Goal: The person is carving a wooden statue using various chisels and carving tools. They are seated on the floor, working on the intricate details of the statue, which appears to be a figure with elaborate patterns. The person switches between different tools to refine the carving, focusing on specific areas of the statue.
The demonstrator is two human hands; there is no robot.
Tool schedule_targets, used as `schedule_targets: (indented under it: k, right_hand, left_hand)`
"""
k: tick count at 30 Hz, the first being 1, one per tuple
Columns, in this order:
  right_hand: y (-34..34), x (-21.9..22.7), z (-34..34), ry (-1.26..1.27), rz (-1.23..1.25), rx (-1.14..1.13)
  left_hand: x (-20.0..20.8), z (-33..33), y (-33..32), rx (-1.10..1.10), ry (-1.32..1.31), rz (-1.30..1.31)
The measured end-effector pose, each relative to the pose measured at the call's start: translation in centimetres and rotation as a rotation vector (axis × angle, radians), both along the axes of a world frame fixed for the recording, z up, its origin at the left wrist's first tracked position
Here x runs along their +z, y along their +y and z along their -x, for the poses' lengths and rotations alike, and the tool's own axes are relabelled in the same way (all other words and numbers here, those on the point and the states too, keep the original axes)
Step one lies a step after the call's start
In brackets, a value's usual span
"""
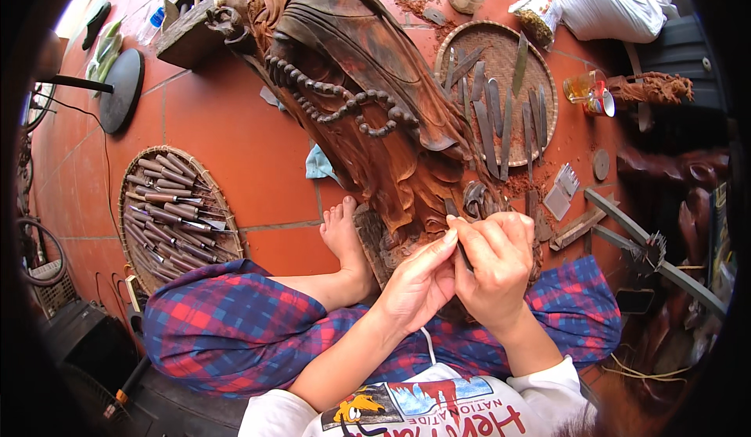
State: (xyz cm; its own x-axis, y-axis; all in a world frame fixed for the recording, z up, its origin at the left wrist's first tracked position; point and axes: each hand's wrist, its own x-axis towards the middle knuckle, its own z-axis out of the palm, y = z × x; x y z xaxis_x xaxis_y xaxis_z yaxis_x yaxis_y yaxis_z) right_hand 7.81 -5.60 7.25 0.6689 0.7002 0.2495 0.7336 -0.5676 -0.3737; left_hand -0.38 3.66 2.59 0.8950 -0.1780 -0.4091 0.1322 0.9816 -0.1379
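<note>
A carved brown wooden statue point(356, 46) with draped robes and a string of carved beads lies slanted in front of me, its base end near my lap. My right hand point(497, 269) is closed around a narrow dark metal tool point(450, 206), its flat end close to the carved folds near the base. Whether it is a file or a scraping blade I cannot tell. Against it presses my left hand point(418, 280), thumb stretched along the tool and fingers curled beneath. Both hands meet there, hiding most of the tool and the wood underneath.
At left, a round woven tray point(129, 218) holds several wooden-handled chisels point(168, 214). Another woven tray point(551, 116) at right carries flat metal files point(485, 136). A glass of amber drink point(577, 89), a sharpening-stone-like block point(561, 194) and a metal stand point(649, 245) are nearby. My bare foot point(342, 237) touches the base.
</note>
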Motion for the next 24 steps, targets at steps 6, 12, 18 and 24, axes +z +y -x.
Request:
schedule_targets:
  k: [6,12,18,24]
  right_hand:
    - [-0.2,-1.3,0.8,-0.061,-0.001,-0.031]
    - [0.6,-1.0,-0.3,-0.062,-0.011,-0.051]
    - [0.5,-0.6,-0.3,-0.040,-0.010,-0.015]
    - [-0.3,-0.4,0.2,-0.016,0.002,0.013]
  left_hand:
    - [-1.1,0.6,-0.3,-0.066,0.028,-0.071]
    - [-1.5,-0.6,0.9,-0.036,-0.055,-0.053]
    - [0.0,-0.4,0.9,-0.044,0.021,-0.087]
    - [-0.6,0.8,0.3,-0.067,0.032,-0.028]
